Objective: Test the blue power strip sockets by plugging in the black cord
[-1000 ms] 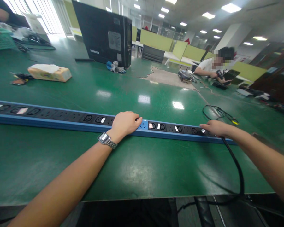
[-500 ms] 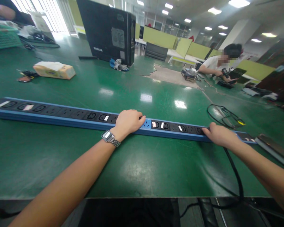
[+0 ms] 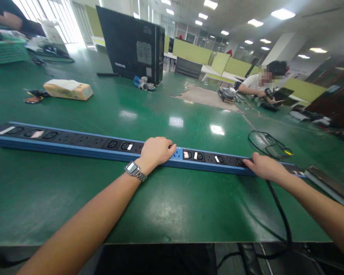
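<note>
A long blue power strip [image 3: 83, 151] with black sockets and several small white labels lies across the green table. My left hand [image 3: 157, 151], with a metal watch [image 3: 135, 170] on the wrist, is closed over the middle of the strip, just left of its blue socket [image 3: 177, 154]. Toward the strip's right part, my right hand [image 3: 263, 165] grips it from above, thumb at the near side and fingers mostly hidden. A thick black cable [image 3: 281, 210] runs from beneath the right hand over the table's front edge.
Behind the strip stand a black computer case [image 3: 129, 42], gloves [image 3: 144, 83] and a tissue pack [image 3: 68, 90]. A coiled black cable [image 3: 271, 144] lies beyond my right hand, a dark flat object [image 3: 329, 185] at the right. Across the table a person [image 3: 256, 84] handles a dark device; a green basket [image 3: 7, 52] sits far left.
The view has tilted slightly, so everything sits a little lower in the picture. Both hands keep their places on the power strip, which shows no clear movement on the table.
</note>
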The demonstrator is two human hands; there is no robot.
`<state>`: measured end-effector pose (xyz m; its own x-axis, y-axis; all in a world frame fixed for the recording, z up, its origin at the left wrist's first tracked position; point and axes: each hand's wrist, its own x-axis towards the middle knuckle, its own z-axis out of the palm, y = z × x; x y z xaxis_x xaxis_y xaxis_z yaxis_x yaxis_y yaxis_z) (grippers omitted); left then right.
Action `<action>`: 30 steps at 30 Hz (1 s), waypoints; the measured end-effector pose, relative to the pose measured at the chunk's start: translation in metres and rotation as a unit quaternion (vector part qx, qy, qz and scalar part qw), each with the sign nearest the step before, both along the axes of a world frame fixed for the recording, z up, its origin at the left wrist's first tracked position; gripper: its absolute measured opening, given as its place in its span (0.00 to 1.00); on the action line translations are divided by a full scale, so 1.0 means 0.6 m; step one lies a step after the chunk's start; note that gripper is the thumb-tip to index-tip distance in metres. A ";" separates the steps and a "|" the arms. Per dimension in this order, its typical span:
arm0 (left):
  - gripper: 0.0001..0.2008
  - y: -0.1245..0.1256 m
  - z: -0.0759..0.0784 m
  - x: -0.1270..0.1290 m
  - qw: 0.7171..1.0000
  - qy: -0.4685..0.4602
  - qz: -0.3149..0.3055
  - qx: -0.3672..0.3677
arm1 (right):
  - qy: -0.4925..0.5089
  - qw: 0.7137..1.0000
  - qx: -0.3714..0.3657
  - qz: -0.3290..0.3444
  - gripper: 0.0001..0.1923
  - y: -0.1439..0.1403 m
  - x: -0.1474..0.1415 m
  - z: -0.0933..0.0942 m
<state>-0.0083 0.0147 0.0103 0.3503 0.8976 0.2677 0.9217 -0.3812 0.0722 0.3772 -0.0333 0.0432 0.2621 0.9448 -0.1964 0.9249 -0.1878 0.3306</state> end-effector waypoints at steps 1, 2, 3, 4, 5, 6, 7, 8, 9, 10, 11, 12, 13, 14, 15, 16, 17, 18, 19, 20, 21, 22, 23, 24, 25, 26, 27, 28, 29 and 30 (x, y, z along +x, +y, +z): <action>0.25 0.000 0.000 0.000 1.000 0.000 0.001 -0.002 | -0.002 1.000 0.005 -0.001 0.26 0.000 0.000 0.012; 0.26 0.000 0.000 0.000 1.000 0.000 0.002 -0.005 | 0.001 1.000 0.011 0.000 0.26 0.001 -0.001 0.029; 0.26 0.000 0.000 0.000 1.000 -0.001 0.003 -0.007 | 0.004 1.000 0.020 -0.001 0.26 0.002 -0.001 0.048; 0.26 0.000 0.001 0.001 1.000 -0.001 0.004 -0.010 | 0.017 0.999 0.029 0.004 0.25 0.004 -0.003 0.070; 0.26 0.000 0.001 0.002 1.000 0.000 0.006 -0.012 | 0.038 0.998 0.037 0.015 0.24 0.005 -0.006 0.092; 0.26 -0.001 0.002 0.002 1.000 0.002 0.007 -0.015 | 0.052 0.998 0.043 0.017 0.24 0.006 -0.012 0.112; 0.26 -0.001 0.002 0.003 1.000 0.004 0.008 -0.017 | 0.066 0.997 0.044 0.018 0.23 0.007 -0.020 0.128; 0.26 -0.001 0.003 0.004 1.000 0.007 0.008 -0.020 | 0.083 0.996 0.031 0.024 0.23 0.008 -0.031 0.139; 0.26 -0.001 0.004 0.004 1.000 0.009 0.009 -0.022 | 0.097 0.995 0.017 0.033 0.22 0.010 -0.044 0.143; 0.26 -0.001 0.005 0.004 1.000 0.010 0.008 -0.023 | 0.107 0.993 0.005 0.042 0.22 0.011 -0.058 0.141; 0.26 -0.002 0.006 0.004 1.000 0.010 0.008 -0.023 | 0.112 0.992 -0.007 0.049 0.23 0.014 -0.072 0.135; 0.26 -0.002 0.006 0.004 1.000 0.010 0.008 -0.023 | 0.116 0.992 -0.020 0.051 0.23 0.017 -0.085 0.125; 0.26 -0.003 0.007 0.003 1.000 0.009 0.008 -0.022 | 0.119 0.991 -0.034 0.048 0.23 0.021 -0.097 0.113; 0.26 -0.004 0.008 0.003 1.000 0.007 0.007 -0.022 | 0.121 0.991 -0.048 0.042 0.24 0.026 -0.107 0.100; 0.26 -0.004 0.009 0.003 1.000 0.005 0.006 -0.022 | 0.124 0.990 -0.060 0.036 0.24 0.030 -0.114 0.089; 0.26 -0.005 0.009 0.002 1.000 0.003 0.005 -0.023 | 0.126 0.989 -0.068 0.033 0.24 0.035 -0.119 0.080; 0.25 -0.005 0.010 0.002 1.000 0.001 0.004 -0.023 | 0.128 0.989 -0.069 0.035 0.24 0.039 -0.121 0.074; 0.25 -0.005 0.010 0.002 1.000 -0.001 0.003 -0.024 | 0.132 0.988 -0.067 0.042 0.23 0.042 -0.121 0.069; 0.25 -0.005 0.010 0.002 1.000 -0.002 0.002 -0.026 | 0.141 0.987 -0.062 0.051 0.23 0.043 -0.120 0.067; 0.25 -0.005 0.010 0.001 1.000 -0.003 0.003 -0.028 | 0.156 0.984 -0.059 0.058 0.22 0.044 -0.120 0.066; 0.25 -0.004 0.010 0.001 1.000 -0.003 0.004 -0.029 | 0.176 0.981 -0.058 0.059 0.22 0.043 -0.121 0.067; 0.25 -0.004 0.009 0.001 1.000 -0.002 0.006 -0.030 | 0.197 0.977 -0.060 0.056 0.23 0.042 -0.123 0.068; 0.25 -0.003 0.009 0.001 1.000 -0.002 0.007 -0.029 | 0.218 0.973 -0.065 0.049 0.24 0.039 -0.129 0.069; 0.25 -0.003 0.008 0.001 1.000 -0.001 0.008 -0.028 | 0.234 0.969 -0.071 0.042 0.25 0.037 -0.137 0.070; 0.25 -0.002 0.007 0.001 1.000 -0.001 0.007 -0.026 | 0.245 0.966 -0.076 0.039 0.26 0.034 -0.147 0.071; 0.26 -0.002 0.006 0.001 1.000 0.000 0.006 -0.024 | 0.252 0.964 -0.079 0.040 0.28 0.032 -0.159 0.072; 0.26 -0.002 0.006 0.001 1.000 0.000 0.004 -0.023 | 0.256 0.962 -0.083 0.045 0.28 0.031 -0.172 0.071; 0.26 -0.002 0.006 0.001 1.000 0.001 0.004 -0.022 | 0.257 0.961 -0.087 0.051 0.29 0.032 -0.185 0.070; 0.26 -0.002 0.006 0.001 1.000 0.001 0.004 -0.021 | 0.257 0.960 -0.094 0.057 0.29 0.033 -0.196 0.069; 0.26 -0.003 0.006 0.002 1.000 0.001 0.005 -0.021 | 0.258 0.959 -0.100 0.062 0.29 0.036 -0.204 0.067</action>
